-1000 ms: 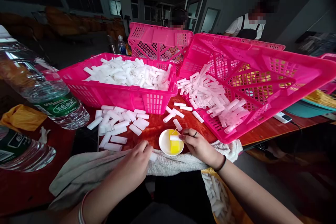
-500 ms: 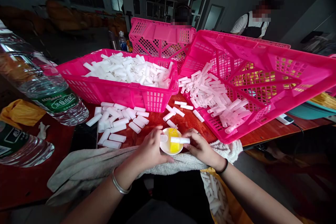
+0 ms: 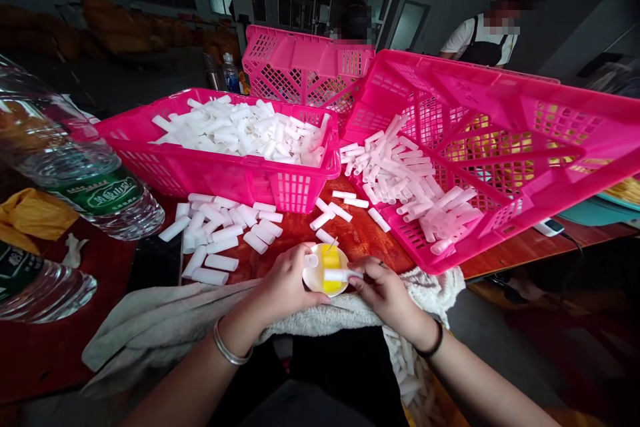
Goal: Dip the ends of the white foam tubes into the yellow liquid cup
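Observation:
Between my hands sits a small white bowl [image 3: 313, 278] with a yellow block [image 3: 330, 257] in it. My left hand [image 3: 290, 280] is closed on a short white tube [image 3: 311, 260] at the bowl's left side. Over the yellow block, my right hand [image 3: 387, 285] pinches a longer, thin white tube [image 3: 338, 275] by its right end, holding it roughly level. The two tubes are apart. A few thin tubes [image 3: 380, 219] lie on the red table beyond the bowl, and several thicker white tubes [image 3: 223, 261] lie to the left.
A pink basket [image 3: 225, 177] full of white tubes stands behind. On the right, a tilted pink basket [image 3: 500, 220] holds thin tubes. Large water bottles [image 3: 107, 190] are at the left, a towel [image 3: 200, 307] lies along the table edge, and a person [image 3: 483, 40] is at the back right.
My right hand has turned slightly, and its tube's far end stays over the yellow block. The camera view has shifted a little. Both hands still hold their tubes.

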Demonstrator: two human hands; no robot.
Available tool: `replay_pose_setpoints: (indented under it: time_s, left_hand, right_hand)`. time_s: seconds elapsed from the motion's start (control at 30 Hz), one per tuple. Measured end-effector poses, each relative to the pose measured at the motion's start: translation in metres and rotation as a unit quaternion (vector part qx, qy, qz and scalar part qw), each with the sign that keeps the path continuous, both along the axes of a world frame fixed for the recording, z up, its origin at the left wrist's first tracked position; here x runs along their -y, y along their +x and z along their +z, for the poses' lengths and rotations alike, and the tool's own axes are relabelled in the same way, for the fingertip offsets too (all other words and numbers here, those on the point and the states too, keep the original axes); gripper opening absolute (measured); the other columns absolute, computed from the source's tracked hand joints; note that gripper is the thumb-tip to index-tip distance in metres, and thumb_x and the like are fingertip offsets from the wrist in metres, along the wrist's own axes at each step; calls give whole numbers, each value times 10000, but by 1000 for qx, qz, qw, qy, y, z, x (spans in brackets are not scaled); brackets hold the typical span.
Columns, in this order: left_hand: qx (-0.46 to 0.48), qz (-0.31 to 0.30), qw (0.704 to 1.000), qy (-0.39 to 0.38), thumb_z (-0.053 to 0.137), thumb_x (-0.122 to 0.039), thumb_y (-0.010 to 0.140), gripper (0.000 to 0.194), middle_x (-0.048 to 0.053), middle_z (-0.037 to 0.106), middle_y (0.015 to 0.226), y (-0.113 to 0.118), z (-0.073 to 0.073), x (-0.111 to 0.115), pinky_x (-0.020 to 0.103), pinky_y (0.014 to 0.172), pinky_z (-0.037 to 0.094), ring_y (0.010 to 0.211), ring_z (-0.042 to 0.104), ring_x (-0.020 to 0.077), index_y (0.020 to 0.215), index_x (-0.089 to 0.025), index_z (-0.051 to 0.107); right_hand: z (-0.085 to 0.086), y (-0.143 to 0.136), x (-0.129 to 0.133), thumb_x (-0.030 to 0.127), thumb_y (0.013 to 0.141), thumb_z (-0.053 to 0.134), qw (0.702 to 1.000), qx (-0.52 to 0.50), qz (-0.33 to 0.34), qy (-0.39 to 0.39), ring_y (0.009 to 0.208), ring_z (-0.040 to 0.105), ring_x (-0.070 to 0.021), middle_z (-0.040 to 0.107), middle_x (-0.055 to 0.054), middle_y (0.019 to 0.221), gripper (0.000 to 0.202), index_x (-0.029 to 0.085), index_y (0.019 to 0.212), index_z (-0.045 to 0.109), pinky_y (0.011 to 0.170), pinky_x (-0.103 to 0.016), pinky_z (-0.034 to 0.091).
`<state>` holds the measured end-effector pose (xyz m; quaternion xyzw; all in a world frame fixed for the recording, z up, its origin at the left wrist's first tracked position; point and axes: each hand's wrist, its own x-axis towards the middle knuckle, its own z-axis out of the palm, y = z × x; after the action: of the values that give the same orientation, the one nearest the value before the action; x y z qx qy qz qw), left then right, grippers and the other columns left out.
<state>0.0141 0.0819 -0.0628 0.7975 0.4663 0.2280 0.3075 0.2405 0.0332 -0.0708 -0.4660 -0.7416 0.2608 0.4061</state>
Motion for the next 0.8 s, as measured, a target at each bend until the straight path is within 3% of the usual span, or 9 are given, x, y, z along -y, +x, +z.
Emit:
replay_pose_setpoints:
  time_s: [0.1, 0.27, 0.37, 0.47, 0.53, 0.57, 0.67, 0.8]
  left_hand:
    - [-6, -2, 1000, 2, 914, -335, 520, 877, 119, 549, 1286, 1, 2, -1, 448, 996, 456, 1179, 521, 319, 1239, -219, 426]
    - [-4, -5, 1000, 4, 916, -365, 493, 870, 113, 563, 1258, 1, 6, -4, 453, 973, 468, 1157, 536, 327, 1215, -221, 450]
    - [-3, -18, 1000, 5, 915, -345, 487, 852, 102, 572, 1231, 1, 5, -6, 451, 974, 464, 1142, 546, 321, 1196, -227, 458]
    - [-1, -39, 999, 14, 903, -338, 499, 895, 135, 508, 1295, -1, 4, -8, 483, 1003, 437, 1203, 492, 339, 1238, -217, 414]
    - [-1, -48, 998, 50, 851, -337, 579, 844, 181, 414, 1364, -4, 7, -9, 509, 1029, 409, 1271, 417, 359, 1259, -187, 374]
    - [-4, -48, 996, 75, 781, -326, 675, 724, 190, 389, 1371, -6, 9, -9, 508, 1037, 400, 1290, 394, 351, 1251, -176, 368]
    - [-41, -62, 990, 117, 462, -191, 894, 284, 138, 501, 1225, -13, 23, -6, 449, 975, 458, 1185, 498, 275, 1174, -185, 417]
    - [-105, -109, 975, 163, 384, -107, 896, 306, 108, 580, 1099, -20, 43, 2, 413, 895, 496, 1044, 565, 258, 1181, -184, 466]
  right_hand:
    - [1, -1, 0, 202, 920, 526, 996, 40, 31, 73, 937, 588, -221, 560, -97, 1003, 75, 201, 909, 600, 771, -350, 535]
    - [-1, -2, 2, 267, 948, 526, 997, -46, 28, -47, 823, 646, -191, 632, -71, 955, 195, 213, 1135, 518, 686, -306, 573]
    - [0, 3, 2, 193, 944, 517, 995, 61, 41, 63, 911, 625, -217, 624, -88, 1010, 108, 206, 1009, 603, 776, -358, 556]
    - [1, 7, 0, 107, 934, 477, 971, 137, 91, 171, 990, 587, -234, 602, -93, 1073, 184, 223, 969, 616, 838, -403, 531]
    - [2, 5, -3, 113, 926, 497, 979, 90, 73, 169, 983, 591, -229, 598, -94, 1069, 173, 228, 1018, 588, 819, -393, 539]
    - [3, 3, -3, 134, 921, 519, 986, 40, 47, 152, 967, 599, -224, 599, -93, 1049, 158, 226, 1038, 572, 802, -380, 545]
    - [10, -8, -4, 226, 914, 581, 990, -120, -21, 77, 863, 628, -195, 619, -64, 948, 111, 226, 1022, 558, 734, -325, 560]
    - [30, -17, -1, 317, 902, 614, 981, -192, -1, -8, 705, 618, -159, 626, -45, 862, 149, 212, 1004, 589, 592, -257, 546]
